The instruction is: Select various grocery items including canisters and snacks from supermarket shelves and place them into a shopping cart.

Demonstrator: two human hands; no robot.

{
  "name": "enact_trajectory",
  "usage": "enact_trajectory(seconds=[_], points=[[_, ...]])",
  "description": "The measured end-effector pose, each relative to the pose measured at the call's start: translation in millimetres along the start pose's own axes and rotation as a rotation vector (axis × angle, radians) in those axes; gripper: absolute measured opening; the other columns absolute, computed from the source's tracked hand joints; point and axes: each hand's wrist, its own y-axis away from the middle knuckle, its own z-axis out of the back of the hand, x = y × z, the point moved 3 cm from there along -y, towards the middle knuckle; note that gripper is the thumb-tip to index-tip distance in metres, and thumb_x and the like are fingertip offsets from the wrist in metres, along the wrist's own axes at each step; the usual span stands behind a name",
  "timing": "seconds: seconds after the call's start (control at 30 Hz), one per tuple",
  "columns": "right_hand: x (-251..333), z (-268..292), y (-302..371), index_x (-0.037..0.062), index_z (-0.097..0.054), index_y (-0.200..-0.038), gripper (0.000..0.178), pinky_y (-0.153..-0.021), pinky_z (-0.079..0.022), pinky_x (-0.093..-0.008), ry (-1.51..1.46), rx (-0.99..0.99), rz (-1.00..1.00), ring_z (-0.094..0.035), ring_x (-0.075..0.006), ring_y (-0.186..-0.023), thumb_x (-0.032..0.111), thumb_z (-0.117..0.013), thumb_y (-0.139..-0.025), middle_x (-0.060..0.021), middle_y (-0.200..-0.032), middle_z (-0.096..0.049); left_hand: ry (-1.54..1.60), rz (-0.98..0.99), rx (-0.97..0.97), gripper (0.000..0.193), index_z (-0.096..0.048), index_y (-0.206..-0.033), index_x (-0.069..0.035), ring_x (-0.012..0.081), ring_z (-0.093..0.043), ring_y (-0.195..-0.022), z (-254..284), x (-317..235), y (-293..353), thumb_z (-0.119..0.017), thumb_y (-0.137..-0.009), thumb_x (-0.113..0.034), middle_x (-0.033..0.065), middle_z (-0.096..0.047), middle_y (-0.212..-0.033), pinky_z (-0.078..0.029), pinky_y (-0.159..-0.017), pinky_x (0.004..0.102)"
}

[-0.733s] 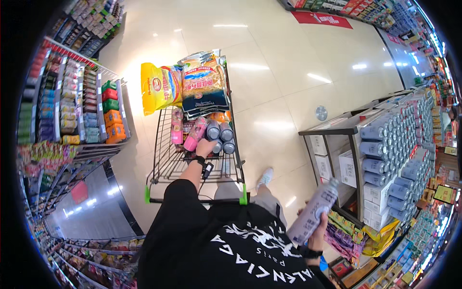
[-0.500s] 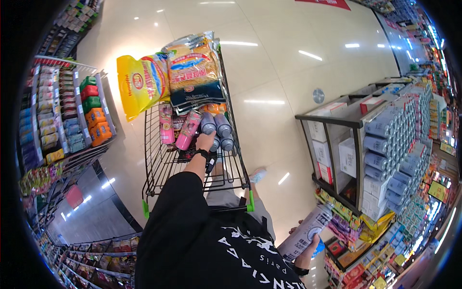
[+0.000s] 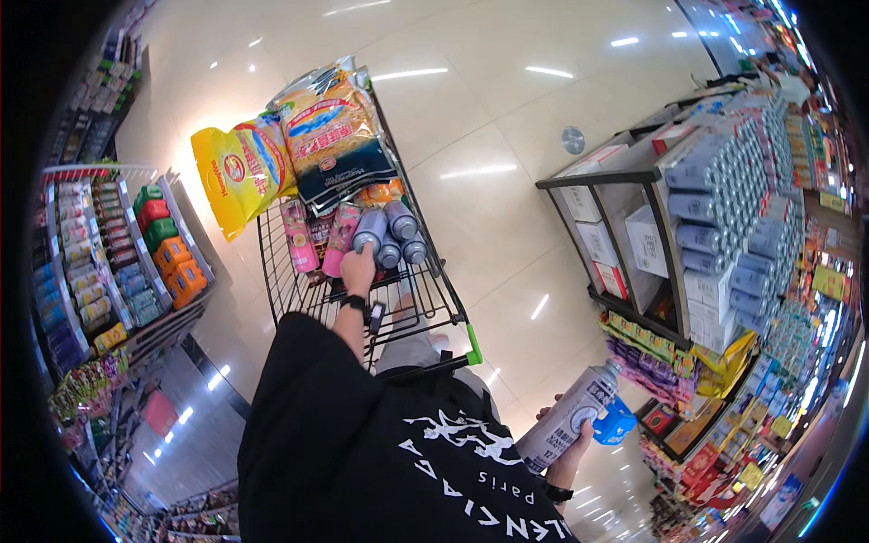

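In the shopping cart (image 3: 463, 317), my left hand (image 3: 357, 269) stretches a finger to the end of a grey can (image 3: 369, 228) and appears to touch it. No grip round that can is visible. Several more grey cans (image 3: 414, 250) lie beside it, next to pink cans (image 3: 299, 237). Low at the right, my right hand (image 3: 572, 452) is wrapped round another large grey can (image 3: 579, 412), held tilted outside the cart. A blue piece (image 3: 615, 422) shows against that can; whether my hand holds it too, I cannot tell.
Big yellow (image 3: 237, 172) and dark-blue-and-gold bags (image 3: 335, 136) fill the cart's far end. A display rack (image 3: 665, 244) at right carries rows of grey cans and white boxes. Shelves of bottles and packs (image 3: 100, 262) line the left. Pale tiled floor (image 3: 489, 118) lies between.
My left hand has moved from between the grey cans to the end of the leftmost one. My right hand has raised its can slightly, showing more of the blue piece. The view has turned somewhat.
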Motion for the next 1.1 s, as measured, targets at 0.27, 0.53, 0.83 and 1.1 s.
enact_trajectory(seconds=[0.27,0.53,0.83,1.1], points=[[-26.0,64.8,10.0,-0.0035,-0.044,-0.137,0.069,-0.080,-0.063,-0.0463,-0.340,0.070,-0.011,-0.072,-0.0355,-0.094,0.042,-0.067,-0.090,-0.0229,-0.115,-0.066,-0.090,-0.468,0.089,0.049,-0.069,-0.079,0.006,0.0284,-0.064,-0.057,135.9,-63.0,167.8,-0.066,-0.092,-0.041,0.0175,-0.065,-0.063,-0.046,-0.058,0.0417],[-27.3,113.1,37.6,-0.0018,-0.047,-0.132,0.062,-0.080,-0.062,-0.0435,-0.327,0.089,0.206,-0.072,-0.0317,-0.092,0.040,-0.067,-0.091,-0.0178,-0.109,-0.066,0.161,-0.615,0.510,0.040,-0.058,-0.067,-0.002,0.0066,-0.046,-0.052,144.4,-96.8,321.7,-0.066,-0.097,-0.027,-0.0028,-0.051,-0.059,-0.034,-0.049,0.0272],[-60.3,188.7,65.3,0.0047,-0.043,-0.134,0.053,-0.076,-0.063,-0.0444,-0.431,0.081,0.296,-0.072,-0.0315,-0.089,0.029,-0.066,-0.093,-0.0164,-0.106,-0.064,0.091,-0.552,0.818,0.041,-0.063,-0.070,-0.003,0.0064,-0.048,-0.047,84.7,-98.7,447.5,-0.067,-0.096,-0.034,-0.0014,-0.053,-0.056,-0.035,-0.044,0.0248],[-70.4,224.5,62.2,0.0046,-0.042,-0.133,0.055,-0.074,-0.063,-0.0440,-0.509,-0.049,0.376,-0.072,-0.0313,-0.086,0.027,-0.069,-0.091,-0.0156,-0.104,-0.064,-0.318,-0.767,0.723,0.044,-0.069,-0.072,0.002,0.0109,-0.054,-0.049,12.3,-92.2,444.6,-0.068,-0.092,-0.038,0.0026,-0.059,-0.057,-0.042,-0.049,0.0301]])
